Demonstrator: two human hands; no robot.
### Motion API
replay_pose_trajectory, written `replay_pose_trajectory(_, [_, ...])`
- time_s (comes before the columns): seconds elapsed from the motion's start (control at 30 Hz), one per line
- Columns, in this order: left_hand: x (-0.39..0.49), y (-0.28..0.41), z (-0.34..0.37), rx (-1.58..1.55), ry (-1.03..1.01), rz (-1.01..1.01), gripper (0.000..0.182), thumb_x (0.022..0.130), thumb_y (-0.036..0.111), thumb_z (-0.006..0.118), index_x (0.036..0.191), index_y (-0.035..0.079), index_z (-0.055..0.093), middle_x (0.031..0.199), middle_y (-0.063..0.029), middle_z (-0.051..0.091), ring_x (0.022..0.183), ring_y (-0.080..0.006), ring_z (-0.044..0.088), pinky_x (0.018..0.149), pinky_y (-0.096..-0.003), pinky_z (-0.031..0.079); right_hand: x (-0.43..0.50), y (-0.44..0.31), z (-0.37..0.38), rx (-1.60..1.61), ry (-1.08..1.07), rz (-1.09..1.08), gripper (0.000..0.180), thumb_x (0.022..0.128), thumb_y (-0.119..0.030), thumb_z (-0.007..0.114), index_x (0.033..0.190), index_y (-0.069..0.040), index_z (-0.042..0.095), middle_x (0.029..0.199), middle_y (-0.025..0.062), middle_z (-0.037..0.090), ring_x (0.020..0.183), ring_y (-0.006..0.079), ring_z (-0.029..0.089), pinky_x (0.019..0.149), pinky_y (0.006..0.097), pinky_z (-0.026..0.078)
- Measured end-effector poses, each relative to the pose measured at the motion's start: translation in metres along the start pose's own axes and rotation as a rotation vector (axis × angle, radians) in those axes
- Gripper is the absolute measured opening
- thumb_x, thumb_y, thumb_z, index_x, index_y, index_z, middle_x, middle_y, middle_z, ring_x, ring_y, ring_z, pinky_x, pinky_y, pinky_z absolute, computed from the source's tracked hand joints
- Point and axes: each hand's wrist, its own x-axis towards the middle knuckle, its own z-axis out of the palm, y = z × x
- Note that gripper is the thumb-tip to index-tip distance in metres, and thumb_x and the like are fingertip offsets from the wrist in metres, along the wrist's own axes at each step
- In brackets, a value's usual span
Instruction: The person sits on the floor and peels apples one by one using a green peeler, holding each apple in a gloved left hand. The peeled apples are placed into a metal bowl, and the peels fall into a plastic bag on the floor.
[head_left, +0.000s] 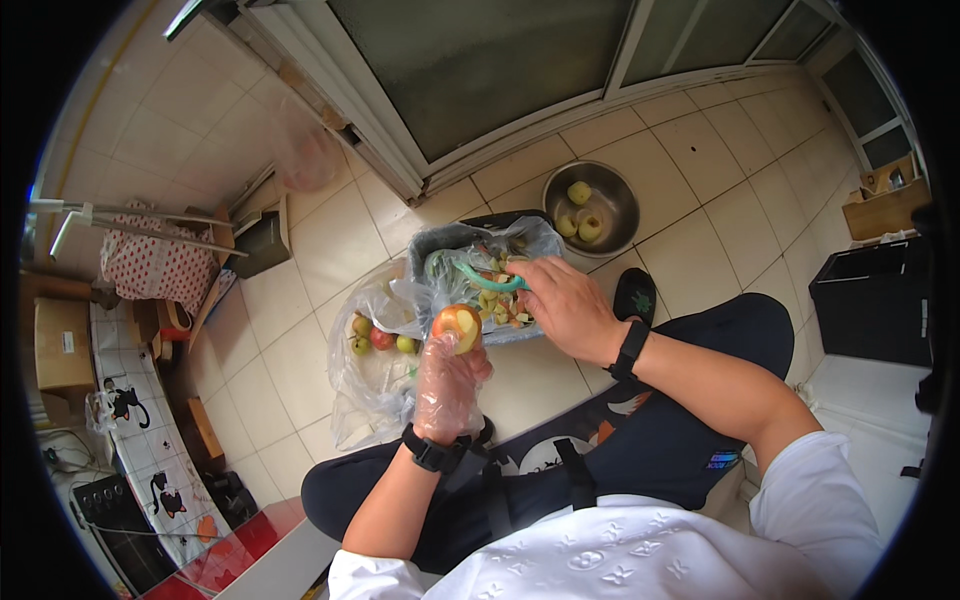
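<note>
My left hand (450, 382), in a clear plastic glove, grips a red-and-yellow apple (456, 328) with one pale peeled patch on its upper side. In my bare right hand (574, 307) is a turquoise-handled peeler (491, 279), held a little above and to the right of the apple, apart from it. Below both hands stands a bin lined with a grey plastic bag (547, 234), holding peelings and fruit scraps (504, 307). Left of it, a clear plastic bag (352, 397) on the floor contains several whole fruits, among them a red apple (382, 339).
A steel bowl (630, 217) with three peeled fruits (578, 193) sits on the tiled floor beyond the bin. My dark slipper (634, 294) is close to it. A black box (870, 300) stands at right, a sliding glass door (495, 67) ahead, and a dotted bag (157, 255) at left.
</note>
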Motion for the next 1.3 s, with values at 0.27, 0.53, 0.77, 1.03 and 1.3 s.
replay_pose_trajectory(0.27, [0.001,-0.004,-0.001,0.028,0.060,0.065,0.040,0.095,0.031,0.065,0.128,0.010,0.058,0.100,0.0020,0.059,0.081,-0.0111,0.054,0.072,-0.0290,0.044,0.000,0.001,0.004,0.111,-0.037,0.116,0.037,0.092,-0.009,0.066,0.128,-0.006,0.061,0.110,0.0144,0.069,0.103,0.0363,0.062,0.089,0.0445,0.052])
replay_pose_trajectory(0.53, [-0.003,0.000,0.007,0.102,-0.102,0.193,0.076,0.086,0.038,0.077,0.148,0.004,0.048,0.133,-0.0034,0.059,0.119,-0.0154,0.056,0.096,-0.0328,0.047,0.004,-0.009,0.000,0.577,-0.209,0.399,0.027,0.103,-0.016,0.059,0.126,-0.003,0.051,0.099,0.0097,0.069,0.098,0.0215,0.066,0.088,0.0355,0.051])
replay_pose_trajectory(0.77, [-0.007,0.001,0.015,0.437,-0.080,0.444,0.077,0.081,0.042,0.083,0.138,-0.003,0.058,0.155,-0.0062,0.038,0.133,-0.0208,0.053,0.112,-0.0385,0.043,0.002,-0.015,-0.003,0.783,-0.310,0.448,0.029,0.105,-0.018,0.058,0.124,0.001,0.049,0.101,0.0097,0.067,0.095,0.0157,0.065,0.086,0.0338,0.051])
replay_pose_trajectory(1.03, [-0.013,0.001,0.021,0.496,-0.112,0.491,0.066,0.083,0.044,0.077,0.129,-0.002,0.066,0.158,-0.0141,0.037,0.139,-0.0267,0.049,0.111,-0.0406,0.044,-0.003,-0.009,0.006,0.646,-0.212,0.381,0.037,0.101,-0.025,0.064,0.123,0.002,0.052,0.113,0.0182,0.066,0.098,0.0308,0.067,0.089,0.0409,0.052])
replay_pose_trajectory(1.3, [-0.007,0.005,0.020,0.567,-0.200,0.480,0.075,0.083,0.054,0.080,0.129,-0.003,0.064,0.152,-0.0177,0.046,0.136,-0.0281,0.052,0.112,-0.0411,0.044,0.002,-0.019,-0.011,0.372,-0.214,0.272,0.038,0.101,-0.029,0.061,0.127,-0.003,0.054,0.107,0.0257,0.069,0.100,0.0454,0.067,0.083,0.0490,0.053])
